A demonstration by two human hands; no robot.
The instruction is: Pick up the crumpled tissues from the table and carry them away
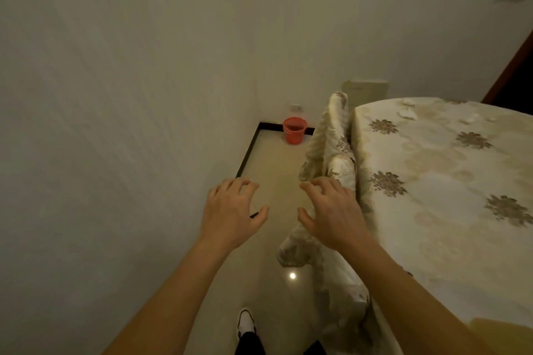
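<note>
The left hand point(233, 210) and right hand point(331, 212) hovered empty, fingers loosely spread, left of the desk point(432, 210), while the tissues point(407, 114) lay on its far side; pickup seemingly not yet begun, the next move called for reaching far right.

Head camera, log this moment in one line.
left hand: empty | right hand: empty | tissues: on table | bucket: on floor
</note>
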